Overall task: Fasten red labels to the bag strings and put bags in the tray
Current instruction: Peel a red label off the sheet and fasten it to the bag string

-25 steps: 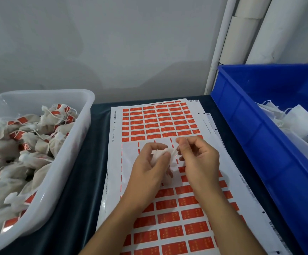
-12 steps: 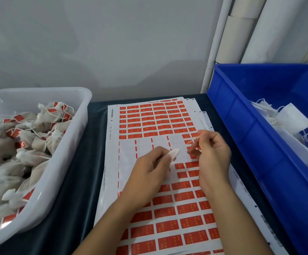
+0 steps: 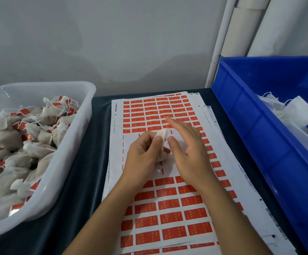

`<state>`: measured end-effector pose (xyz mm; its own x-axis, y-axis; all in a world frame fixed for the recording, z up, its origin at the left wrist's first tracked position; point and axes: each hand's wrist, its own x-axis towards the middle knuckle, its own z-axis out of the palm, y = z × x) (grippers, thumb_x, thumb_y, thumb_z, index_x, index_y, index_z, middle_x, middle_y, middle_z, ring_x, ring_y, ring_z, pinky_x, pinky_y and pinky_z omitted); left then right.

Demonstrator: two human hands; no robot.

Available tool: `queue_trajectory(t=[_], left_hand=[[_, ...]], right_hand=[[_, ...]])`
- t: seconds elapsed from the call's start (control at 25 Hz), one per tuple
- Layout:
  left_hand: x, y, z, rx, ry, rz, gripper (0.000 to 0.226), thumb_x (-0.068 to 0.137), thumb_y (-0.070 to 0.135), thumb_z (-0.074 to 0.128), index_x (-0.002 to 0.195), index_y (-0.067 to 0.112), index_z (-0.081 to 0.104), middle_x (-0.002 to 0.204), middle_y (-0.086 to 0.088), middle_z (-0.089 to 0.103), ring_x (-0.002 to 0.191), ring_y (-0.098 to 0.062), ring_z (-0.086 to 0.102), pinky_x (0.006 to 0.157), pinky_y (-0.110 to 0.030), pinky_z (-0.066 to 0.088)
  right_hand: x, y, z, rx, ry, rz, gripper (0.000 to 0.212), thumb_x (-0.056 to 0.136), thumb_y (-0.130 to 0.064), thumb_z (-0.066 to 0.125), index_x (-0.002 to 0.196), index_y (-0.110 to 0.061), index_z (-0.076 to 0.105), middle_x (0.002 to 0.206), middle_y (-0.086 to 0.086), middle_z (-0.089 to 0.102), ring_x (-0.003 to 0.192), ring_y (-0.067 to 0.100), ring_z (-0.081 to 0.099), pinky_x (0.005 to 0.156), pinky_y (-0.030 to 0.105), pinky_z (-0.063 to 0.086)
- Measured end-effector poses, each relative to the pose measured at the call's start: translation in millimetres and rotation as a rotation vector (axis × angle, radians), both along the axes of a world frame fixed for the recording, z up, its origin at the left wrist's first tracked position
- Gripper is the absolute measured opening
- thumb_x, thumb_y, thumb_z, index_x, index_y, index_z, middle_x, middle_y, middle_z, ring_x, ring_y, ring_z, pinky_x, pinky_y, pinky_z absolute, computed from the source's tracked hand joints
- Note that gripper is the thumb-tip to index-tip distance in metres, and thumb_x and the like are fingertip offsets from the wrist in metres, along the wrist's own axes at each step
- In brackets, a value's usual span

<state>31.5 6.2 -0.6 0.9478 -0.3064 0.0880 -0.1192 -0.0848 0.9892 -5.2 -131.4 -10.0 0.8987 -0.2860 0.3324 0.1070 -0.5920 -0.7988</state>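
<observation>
Bag (image 3: 162, 137) is sitting in the left hand (image 3: 142, 153), over the middle of the label sheet (image 3: 167, 208), w/ the fingers curling round it and the thumb pinching its top corner. It's looking small, white, soft and crumpled, w/ most of its body hiding behind the fingers. Right hand (image 3: 188, 148) is hovering just beside it, fingers straight and relaxed, reaching out over the red labels (image 3: 150, 114) at the far end of the sheet, holding nothing as far as I can tell. String isn't showing clearly; the view is blurry there, so whether a label is already on this bag, can't say.

Progress, judging by how things are lying: white tray (image 3: 70, 162) on the left is already filling up w/ tagged bags (image 3: 39, 137), many showing red tabs. A bare patch in the sheet's middle is showing where labels are gone. Blue bin (image 3: 259, 144) on the right is holding more white bags (image 3: 300, 111), prob. untagged, so plenty is remaining. This bag isn't yet lying in the tray.
</observation>
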Motion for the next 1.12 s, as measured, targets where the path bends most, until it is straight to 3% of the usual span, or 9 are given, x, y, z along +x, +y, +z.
queue_trajectory(t=[0.12, 0.24, 0.36, 0.48, 0.56, 0.64, 0.84, 0.96, 1.12], left_hand=[[1, 0, 0, 0.059, -0.039, -0.045, 0.023, 0.107, 0.031, 0.053, 0.095, 0.019, 0.069, 0.085, 0.002, 0.072, 0.083, -0.018, 0.072, 0.072, -0.019, 0.060], [0, 4, 1, 0.075, 0.025, -0.082, 0.032, 0.110, 0.039, 0.047, 0.103, 0.018, 0.071, 0.095, 0.000, 0.073, 0.090, -0.018, 0.072, 0.077, -0.021, 0.060], [0, 9, 3, 0.206, 0.050, -0.095, 0.041, 0.110, 0.049, 0.038, 0.110, 0.026, 0.071, 0.104, 0.008, 0.072, 0.095, -0.017, 0.071, 0.081, -0.023, 0.059], [1, 5, 4, 0.201, 0.035, -0.195, 0.036, 0.109, 0.039, 0.044, 0.100, 0.017, 0.070, 0.093, 0.004, 0.071, 0.086, -0.014, 0.068, 0.077, -0.019, 0.057], [0, 4, 4, 0.198, 0.020, -0.226, 0.036, 0.109, 0.039, 0.045, 0.096, 0.015, 0.068, 0.089, 0.002, 0.069, 0.081, -0.012, 0.065, 0.073, -0.012, 0.054], [-1, 6, 1, 0.135, 0.045, -0.206, 0.035, 0.108, 0.041, 0.046, 0.096, 0.022, 0.072, 0.094, 0.008, 0.073, 0.088, -0.011, 0.069, 0.077, -0.013, 0.056], [5, 15, 0, -0.142, 0.185, -0.135, 0.034, 0.102, 0.051, 0.051, 0.109, 0.030, 0.077, 0.114, -0.003, 0.075, 0.110, -0.027, 0.070, 0.101, -0.049, 0.058], [5, 14, 0, -0.160, 0.178, -0.135, 0.036, 0.102, 0.052, 0.052, 0.121, 0.034, 0.076, 0.122, 0.001, 0.074, 0.118, -0.025, 0.069, 0.105, -0.051, 0.055], [3, 9, 1, -0.122, 0.181, -0.065, 0.037, 0.099, 0.059, 0.053, 0.118, 0.037, 0.076, 0.120, 0.006, 0.075, 0.115, -0.022, 0.071, 0.102, -0.049, 0.058]], right_hand=[[1, -1, -3, 0.085, 0.020, -0.024, 0.019, 0.099, -0.045, 0.060, 0.118, -0.049, 0.061, 0.119, -0.031, 0.062, 0.109, -0.008, 0.059, 0.085, 0.013, 0.050], [-1, -4, -1, 0.110, -0.035, -0.120, 0.005, 0.094, -0.043, 0.068, 0.096, -0.046, 0.065, 0.097, -0.031, 0.067, 0.097, -0.007, 0.063, 0.075, 0.009, 0.046], [-4, -6, 2, 0.125, -0.091, -0.217, 0.008, 0.093, -0.041, 0.069, 0.090, -0.046, 0.065, 0.093, -0.033, 0.066, 0.094, -0.008, 0.064, 0.074, 0.008, 0.044], [-5, -5, 5, 0.121, -0.133, -0.296, 0.019, 0.094, -0.034, 0.070, 0.085, -0.047, 0.060, 0.090, -0.037, 0.061, 0.096, -0.016, 0.059, 0.063, -0.001, 0.042], [-4, -5, 5, 0.124, -0.134, -0.306, 0.015, 0.095, -0.034, 0.069, 0.087, -0.044, 0.060, 0.090, -0.035, 0.062, 0.098, -0.017, 0.058, 0.061, -0.001, 0.042], [-4, -5, 3, 0.118, -0.086, -0.263, 0.006, 0.095, -0.037, 0.066, 0.092, -0.041, 0.063, 0.092, -0.030, 0.065, 0.095, -0.010, 0.061, 0.065, 0.003, 0.041], [-3, 2, -2, -0.053, -0.016, -0.107, 0.010, 0.096, -0.032, 0.069, 0.101, -0.041, 0.066, 0.099, -0.025, 0.064, 0.092, 0.000, 0.062, 0.077, 0.011, 0.045], [-3, 1, -6, -0.177, -0.067, -0.078, 0.012, 0.098, -0.031, 0.065, 0.108, -0.032, 0.072, 0.105, -0.017, 0.068, 0.093, 0.004, 0.061, 0.083, 0.011, 0.042], [-5, -3, -4, -0.323, -0.165, -0.056, 0.025, 0.099, -0.040, 0.054, 0.107, -0.025, 0.072, 0.106, -0.008, 0.071, 0.094, 0.004, 0.057, 0.086, 0.011, 0.040]])
